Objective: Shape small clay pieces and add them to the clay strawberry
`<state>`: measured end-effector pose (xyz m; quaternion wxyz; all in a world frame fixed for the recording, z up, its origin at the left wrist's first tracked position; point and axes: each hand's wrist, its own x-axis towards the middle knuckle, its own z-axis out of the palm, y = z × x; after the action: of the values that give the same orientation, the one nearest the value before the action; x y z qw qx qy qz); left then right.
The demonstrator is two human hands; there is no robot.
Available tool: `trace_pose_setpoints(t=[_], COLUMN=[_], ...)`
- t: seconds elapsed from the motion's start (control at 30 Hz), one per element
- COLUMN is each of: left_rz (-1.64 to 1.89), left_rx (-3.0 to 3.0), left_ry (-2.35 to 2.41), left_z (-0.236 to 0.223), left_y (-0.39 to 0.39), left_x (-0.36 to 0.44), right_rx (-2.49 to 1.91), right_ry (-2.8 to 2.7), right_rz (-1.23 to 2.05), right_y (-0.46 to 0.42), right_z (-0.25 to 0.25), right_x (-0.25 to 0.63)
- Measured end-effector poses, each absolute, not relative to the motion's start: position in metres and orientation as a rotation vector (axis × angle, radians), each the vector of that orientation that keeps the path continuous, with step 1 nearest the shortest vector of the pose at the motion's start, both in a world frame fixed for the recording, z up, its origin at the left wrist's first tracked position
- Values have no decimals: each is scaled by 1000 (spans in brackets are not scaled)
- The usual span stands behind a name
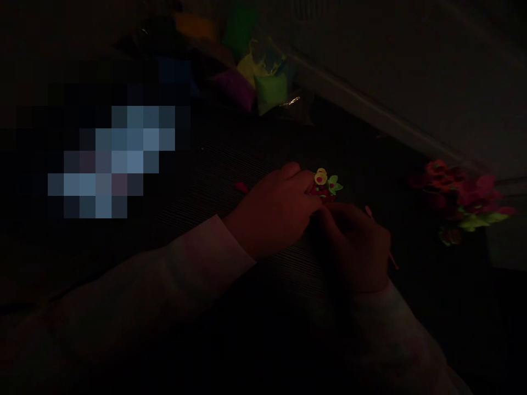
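In very dim light, my left hand point(274, 214) is closed around a small bunch of clay-like flowers point(321, 177). Yellow, light green and red blooms stick out past its fingertips. My right hand point(360, 247) meets it from the right, thumb and fingers pinched together just below the blooms. What lies in that pinch is hidden in shadow. A small pink-red piece point(241, 187) lies on the dark ribbed tabletop point(206, 175) by my left wrist. Behind my right hand a thin pink stick point(394, 260) shows in part.
Packets of coloured soft material, among them a light green packet point(270, 92) and a purple packet point(234, 88), lie at the back. A heap of red, pink and green flowers point(469, 192) is at the right, near a pale ledge point(370, 120). A bright pixelated screen-like patch point(132, 148) is at left.
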<state>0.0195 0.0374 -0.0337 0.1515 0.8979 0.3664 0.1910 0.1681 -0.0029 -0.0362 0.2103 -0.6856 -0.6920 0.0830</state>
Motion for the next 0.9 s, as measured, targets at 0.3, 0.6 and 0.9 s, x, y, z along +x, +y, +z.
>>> trace_pose_setpoints(t=[0.3, 0.6, 0.9], left_rz=[567, 754, 958], left_rx=[2539, 2444, 2251], left_ry=[1036, 1096, 1557], left_z=[-35, -31, -21], left_y=[38, 40, 40], left_x=[20, 19, -19], right_rx=[-1788, -1593, -1647], right_ry=[-1983, -2278, -1882], right_rz=[35, 14, 231], right_y=[-8, -9, -11], right_z=[-36, -33, -22], right_x=[172, 179, 184])
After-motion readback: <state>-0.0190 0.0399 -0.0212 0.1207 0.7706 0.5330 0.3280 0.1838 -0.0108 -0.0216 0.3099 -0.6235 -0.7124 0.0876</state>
